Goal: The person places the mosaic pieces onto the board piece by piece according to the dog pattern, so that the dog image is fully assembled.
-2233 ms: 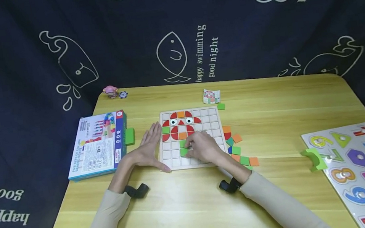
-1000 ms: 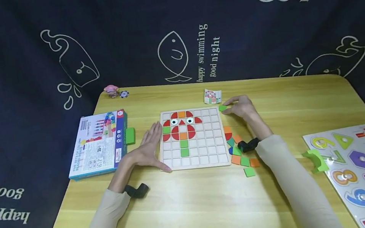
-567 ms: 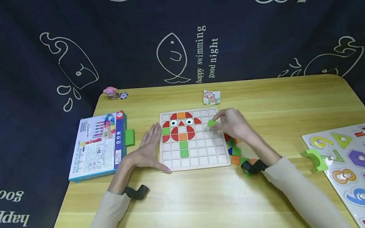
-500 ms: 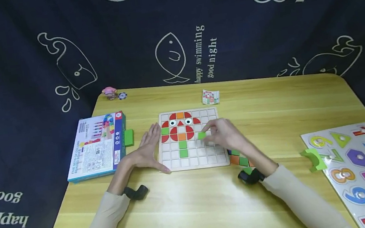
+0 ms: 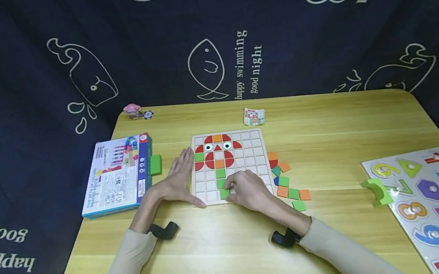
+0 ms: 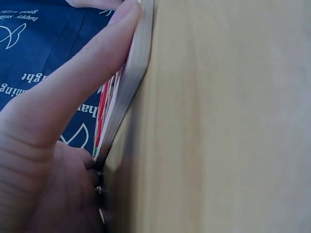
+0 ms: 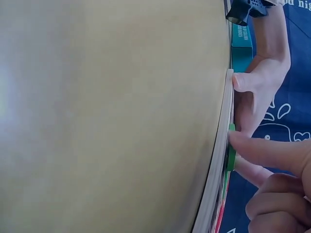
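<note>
A pale wooden grid board (image 5: 252, 169) lies mid-table, bearing red, orange and green tiles and two eye tiles in its upper left part. Below them runs a column of green square tiles. My right hand (image 5: 248, 189) pinches a green square tile (image 5: 224, 194) between thumb and finger at the column's lower end; in the right wrist view this green tile (image 7: 232, 148) stands slightly proud of the board's surface. My left hand (image 5: 175, 185) rests along the board's left side with fingers spread, and in the left wrist view its thumb (image 6: 92, 68) lies against the board's edge.
Loose tiles (image 5: 286, 181) in orange, green, red and blue lie right of the board. A small pattern card (image 5: 254, 116) lies behind it. Left are a toy box (image 5: 118, 173) and a green block (image 5: 156, 164); right, a number puzzle (image 5: 436, 205) and a green arch block (image 5: 378, 191).
My right hand picked up the green tile from beside the card behind the board and carried it left and toward me to the column's lower end. My left hand has stayed in place.
</note>
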`<state>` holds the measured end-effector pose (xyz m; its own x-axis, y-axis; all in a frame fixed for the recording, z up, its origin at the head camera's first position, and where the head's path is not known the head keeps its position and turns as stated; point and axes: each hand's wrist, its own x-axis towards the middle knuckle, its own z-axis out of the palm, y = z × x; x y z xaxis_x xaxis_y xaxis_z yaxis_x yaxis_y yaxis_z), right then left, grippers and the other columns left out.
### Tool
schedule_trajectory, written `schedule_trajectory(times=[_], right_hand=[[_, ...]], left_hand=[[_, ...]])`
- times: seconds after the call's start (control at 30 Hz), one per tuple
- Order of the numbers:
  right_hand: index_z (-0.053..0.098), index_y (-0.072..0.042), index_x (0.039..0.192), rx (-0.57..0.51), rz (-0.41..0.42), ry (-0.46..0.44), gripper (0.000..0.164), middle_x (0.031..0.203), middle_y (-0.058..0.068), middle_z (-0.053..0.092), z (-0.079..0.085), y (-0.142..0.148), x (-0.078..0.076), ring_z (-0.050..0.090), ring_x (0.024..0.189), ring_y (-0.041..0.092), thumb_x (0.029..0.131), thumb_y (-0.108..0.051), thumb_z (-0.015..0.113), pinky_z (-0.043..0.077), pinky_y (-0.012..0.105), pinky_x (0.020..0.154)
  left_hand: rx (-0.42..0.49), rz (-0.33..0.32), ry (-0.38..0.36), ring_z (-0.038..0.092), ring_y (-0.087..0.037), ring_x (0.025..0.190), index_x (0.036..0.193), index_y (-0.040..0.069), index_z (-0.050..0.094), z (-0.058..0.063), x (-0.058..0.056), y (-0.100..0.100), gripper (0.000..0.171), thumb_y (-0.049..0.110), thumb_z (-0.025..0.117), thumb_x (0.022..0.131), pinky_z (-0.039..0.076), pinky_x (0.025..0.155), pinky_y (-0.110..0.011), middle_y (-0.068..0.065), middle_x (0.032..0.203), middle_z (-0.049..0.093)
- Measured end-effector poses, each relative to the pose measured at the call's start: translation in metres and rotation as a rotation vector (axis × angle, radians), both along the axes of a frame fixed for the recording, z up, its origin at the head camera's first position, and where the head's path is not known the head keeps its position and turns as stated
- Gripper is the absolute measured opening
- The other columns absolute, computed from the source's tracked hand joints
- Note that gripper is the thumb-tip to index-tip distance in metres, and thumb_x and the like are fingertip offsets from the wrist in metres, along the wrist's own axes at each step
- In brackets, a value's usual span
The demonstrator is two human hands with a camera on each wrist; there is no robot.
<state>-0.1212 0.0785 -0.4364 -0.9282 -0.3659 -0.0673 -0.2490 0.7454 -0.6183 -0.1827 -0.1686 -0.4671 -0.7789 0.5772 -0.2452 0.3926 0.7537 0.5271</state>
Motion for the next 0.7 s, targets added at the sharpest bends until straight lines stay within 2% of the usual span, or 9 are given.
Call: schedule_trajectory(times=[0.17,0.27,0.37,0.4,0.57,0.63,0.7], right_hand=[[0.078,-0.014,0.089,-0.038,0.012,-0.015,0.027,0.066,-0.001,0.066,-0.001,0.003,-0.004,0.044,0.056,0.006,0.066,-0.021,0.089,0.032,0.020,0.047],[0.079,-0.015,0.092,-0.111,0.043,-0.076,0.027,0.057,-0.003,0.057,-0.001,0.008,-0.007,0.037,0.051,0.006,0.067,-0.018,0.088,0.029,0.019,0.046],[0.079,-0.013,0.094,-0.168,0.092,-0.132,0.024,0.046,-0.003,0.040,-0.002,0.012,-0.011,0.028,0.044,0.007,0.070,-0.012,0.085,0.022,0.018,0.042],[0.079,-0.013,0.093,-0.175,0.112,-0.140,0.023,0.045,-0.004,0.040,-0.002,0.012,-0.013,0.027,0.043,0.006,0.071,-0.011,0.085,0.022,0.018,0.042],[0.080,-0.015,0.090,-0.165,0.154,-0.168,0.021,0.059,-0.002,0.064,-0.002,0.012,-0.020,0.033,0.048,0.006,0.071,-0.013,0.085,0.026,0.018,0.043],[0.080,-0.016,0.090,-0.169,0.158,-0.193,0.021,0.060,-0.002,0.064,-0.003,0.011,-0.023,0.035,0.049,0.007,0.069,-0.014,0.086,0.027,0.018,0.044],[0.080,-0.016,0.091,-0.179,0.168,-0.222,0.024,0.054,-0.003,0.056,-0.003,0.011,-0.025,0.034,0.049,0.007,0.068,-0.014,0.087,0.026,0.018,0.043]], left_hand=[[0.009,-0.006,0.012,-0.023,-0.027,0.149,0.153,0.008,-0.017,-0.001,-0.001,0.000,0.154,0.070,0.082,0.052,-0.007,0.123,-0.052,-0.012,0.160,-0.025],[0.014,-0.006,0.008,-0.023,-0.028,0.149,0.153,0.007,-0.017,-0.001,-0.001,0.001,0.154,0.069,0.082,0.053,-0.007,0.122,-0.052,-0.013,0.160,-0.024],[0.013,-0.004,0.006,-0.023,-0.028,0.149,0.153,0.008,-0.017,0.000,0.000,0.001,0.154,0.070,0.082,0.052,-0.007,0.123,-0.052,-0.013,0.160,-0.024],[0.012,-0.003,0.004,-0.023,-0.028,0.149,0.153,0.008,-0.017,0.000,0.000,0.002,0.155,0.070,0.082,0.052,-0.007,0.123,-0.052,-0.013,0.160,-0.024],[0.011,-0.002,0.001,-0.023,-0.027,0.149,0.152,0.008,-0.018,0.001,0.001,0.001,0.155,0.071,0.081,0.051,-0.007,0.123,-0.051,-0.013,0.160,-0.025],[0.009,-0.003,0.003,-0.023,-0.028,0.149,0.152,0.008,-0.018,0.001,0.001,0.001,0.155,0.071,0.082,0.052,-0.007,0.122,-0.052,-0.013,0.160,-0.025],[0.012,-0.002,-0.002,-0.023,-0.028,0.149,0.152,0.008,-0.018,0.001,0.001,0.000,0.154,0.069,0.082,0.052,-0.007,0.122,-0.053,-0.013,0.160,-0.025]])
